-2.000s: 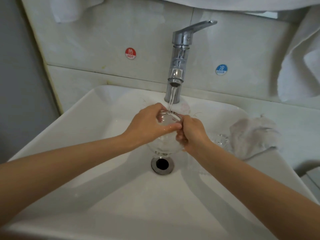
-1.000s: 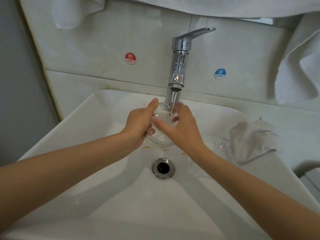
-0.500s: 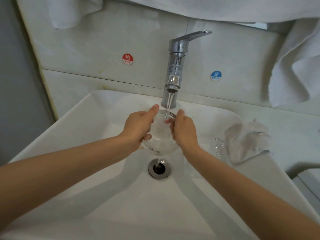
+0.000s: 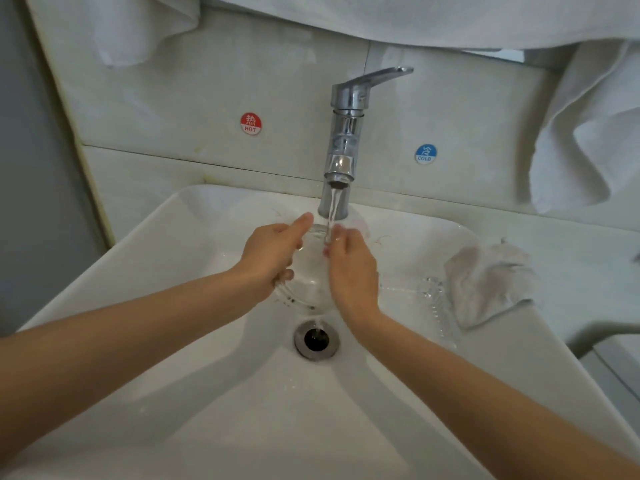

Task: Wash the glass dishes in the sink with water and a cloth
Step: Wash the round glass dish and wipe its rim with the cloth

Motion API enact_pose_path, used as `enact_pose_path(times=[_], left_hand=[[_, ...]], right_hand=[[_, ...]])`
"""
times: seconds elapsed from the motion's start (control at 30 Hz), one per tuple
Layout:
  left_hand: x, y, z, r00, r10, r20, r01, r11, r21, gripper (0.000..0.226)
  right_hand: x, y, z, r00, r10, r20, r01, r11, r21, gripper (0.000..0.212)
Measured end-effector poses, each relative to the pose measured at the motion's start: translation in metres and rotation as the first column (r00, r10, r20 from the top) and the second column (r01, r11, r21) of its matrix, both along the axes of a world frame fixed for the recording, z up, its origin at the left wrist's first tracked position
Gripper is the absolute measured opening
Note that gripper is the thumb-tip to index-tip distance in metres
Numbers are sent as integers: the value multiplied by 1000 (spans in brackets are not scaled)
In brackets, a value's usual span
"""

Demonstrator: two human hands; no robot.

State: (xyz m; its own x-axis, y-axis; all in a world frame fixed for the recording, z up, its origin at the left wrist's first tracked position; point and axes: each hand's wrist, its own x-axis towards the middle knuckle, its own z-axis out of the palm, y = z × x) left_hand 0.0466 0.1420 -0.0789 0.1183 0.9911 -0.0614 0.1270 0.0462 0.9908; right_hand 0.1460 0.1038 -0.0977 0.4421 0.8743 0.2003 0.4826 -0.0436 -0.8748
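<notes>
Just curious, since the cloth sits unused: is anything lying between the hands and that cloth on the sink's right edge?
Yes. A second glass dish lies in the basin between the right hand and the cloth on the sink rim. The left hand and right hand also hold the glass dish under the running water.

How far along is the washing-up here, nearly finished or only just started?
Done: nothing that shows; no washed dish is set aside in view. In hand: the left hand and right hand hold a round glass dish under the water running from the tap. Left: a second glass dish lies in the sink, and the cloth lies on its right rim, no hand on it, so wiping probably remains.
</notes>
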Motion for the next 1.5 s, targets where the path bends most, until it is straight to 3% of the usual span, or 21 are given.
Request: enact_pose_path(times=[0.07,0.1,0.17,0.27,0.33,0.4,0.47,0.5,0.57,0.63,0.7,0.77,0.87,0.93,1.0,1.07,1.17,1.3,1.4,1.5], left_hand=[[-7,4,2,999,42,-4,-42,999,4,41],[-8,5,3,998,55,-14,-54,998,17,42],[-7,3,3,998,52,-33,-51,998,24,41],[-1,-2,1,995,17,-94,-11,998,66,41],[-1,-2,3,987,18,-157,4,991,135,43],[-3,-4,6,975,33,-221,27,964,263,44],[-5,-5,7,957,43,-288,95,889,447,44],[-6,-7,8,946,54,-318,138,823,551,42],[-9,-11,10,912,82,-401,271,614,741,40],[-13,-12,12,853,214,-476,411,287,865,38],[-17,-11,8,791,355,-498,530,9,848,38],[-24,-7,3,725,432,-537,631,-104,769,36],[-42,1,-5,618,424,-662,745,-48,666,33],[-55,9,-7,601,380,-703,722,119,681,21],[-59,10,1,654,382,-653,549,354,757,16],[-52,11,24,754,389,-529,308,503,808,29],[-25,7,77,800,385,-460,221,523,823,43],[23,2,128,749,224,-623,421,565,710,70],[46,3,138,692,205,-692,497,561,663,70],[50,3,136,703,261,-661,448,559,697,61]], right_hand=[[-12,-4,-8,946,67,318,-102,991,92,47],[-14,-2,-10,925,87,369,-133,986,103,53],[-10,4,-5,948,80,309,-117,987,106,45],[4,18,6,1000,6,12,-6,1000,6,49],[7,25,9,958,-73,-276,37,990,-134,53],[9,23,11,753,-116,-648,-49,972,-230,47],[18,17,12,495,-93,-864,-180,962,-206,42],[22,14,14,435,-64,-898,-254,948,-190,39],[31,8,17,463,20,-886,-429,880,-204,32],[41,-1,21,472,76,-878,-572,784,-240,38],[46,-10,24,425,108,-899,-660,717,-226,38],[45,-16,26,467,110,-877,-626,742,-241,26],[40,-16,21,630,150,-762,-486,841,-236,19],[36,-17,16,720,185,-669,-444,863,-239,25],[36,-21,15,803,211,-557,-418,866,-275,36],[34,-23,16,843,224,-488,-402,867,-296,35],[24,-25,18,872,249,-421,-372,896,-241,20],[17,-29,15,912,262,-316,-316,939,-132,18],[19,-30,14,925,254,-281,-286,955,-78,20],[24,-28,14,941,243,-234,-261,964,-47,17]])
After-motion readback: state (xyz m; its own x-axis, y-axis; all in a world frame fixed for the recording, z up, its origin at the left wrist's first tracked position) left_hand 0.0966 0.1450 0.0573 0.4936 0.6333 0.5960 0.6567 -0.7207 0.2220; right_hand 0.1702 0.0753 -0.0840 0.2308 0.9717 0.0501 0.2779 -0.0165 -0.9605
